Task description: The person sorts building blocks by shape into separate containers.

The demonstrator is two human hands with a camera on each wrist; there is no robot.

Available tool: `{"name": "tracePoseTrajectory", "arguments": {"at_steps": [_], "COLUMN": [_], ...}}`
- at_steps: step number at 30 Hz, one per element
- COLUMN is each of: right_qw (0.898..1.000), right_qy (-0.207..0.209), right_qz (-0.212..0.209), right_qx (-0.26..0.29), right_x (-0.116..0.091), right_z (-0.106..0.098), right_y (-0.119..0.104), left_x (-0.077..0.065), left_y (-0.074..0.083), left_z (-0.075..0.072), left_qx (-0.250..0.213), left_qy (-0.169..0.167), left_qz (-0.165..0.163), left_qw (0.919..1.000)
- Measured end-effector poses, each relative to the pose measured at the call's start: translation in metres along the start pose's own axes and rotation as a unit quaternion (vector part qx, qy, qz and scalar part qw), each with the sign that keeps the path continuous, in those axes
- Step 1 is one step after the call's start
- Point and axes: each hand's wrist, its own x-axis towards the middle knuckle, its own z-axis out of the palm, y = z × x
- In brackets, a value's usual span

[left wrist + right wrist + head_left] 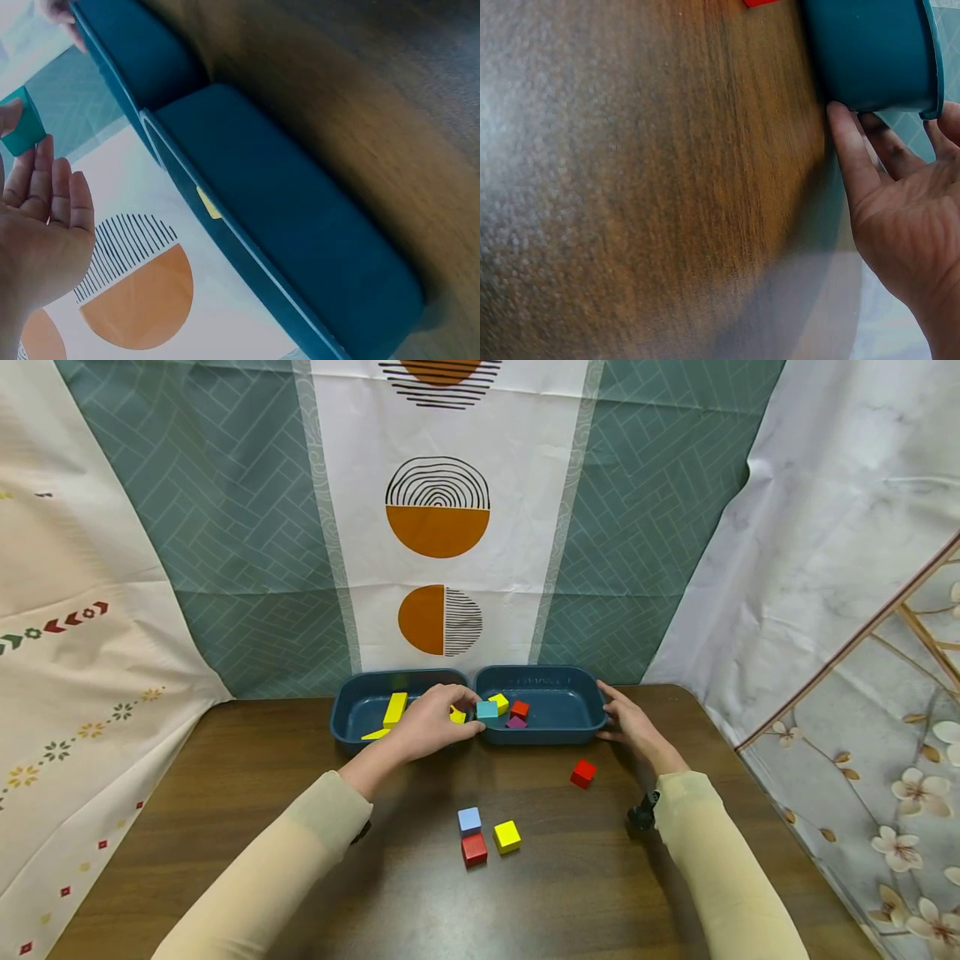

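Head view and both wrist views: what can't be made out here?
Head view: the full shape of the yellow piece, partly hidden by the left grip.
Left wrist view: what lies in the left tray, beyond a yellow sliver; its wall hides the rest.
Left wrist view: part of the teal block, covered by the thumb.
Right wrist view: most of the red block, cut off by the top edge.

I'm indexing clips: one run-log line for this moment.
Left hand: pinches teal block near right blue bin | Right hand: touches that bin's right end | Table: two red cubes, light-blue cube, yellow cube
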Motion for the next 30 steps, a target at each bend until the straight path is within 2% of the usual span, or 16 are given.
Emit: {"name": "tracePoseTrajectory", "arguments": {"at_steps": [6, 13, 22, 30], "right_qw": [1.000, 1.000, 1.000, 1.000], "right_qy": [-0.003, -0.009, -0.006, -0.006], "right_qz": [-0.001, -0.004, -0.003, -0.006], "right_qx": [0.002, 0.012, -0.004, -0.008], "right_x": [0.000, 0.001, 0.001, 0.001], "right_z": [0.000, 0.000, -0.001, -0.003], "right_y": [0.000, 0.001, 0.001, 0.002], "left_x": [0.009, 0.020, 0.032, 0.040], "left_y": [0.000, 0.001, 0.003, 0.003], "left_z": [-0.002, -0.002, -0.001, 0.005], "left_qx": [0.010, -0.007, 0.033, 0.063], "left_qy": [0.016, 0.022, 0.021, 0.024], "left_qz": [0.003, -0.022, -0.030, -0.045], "left_qw": [0.9998, 0.9995, 0.9988, 0.9967]}}
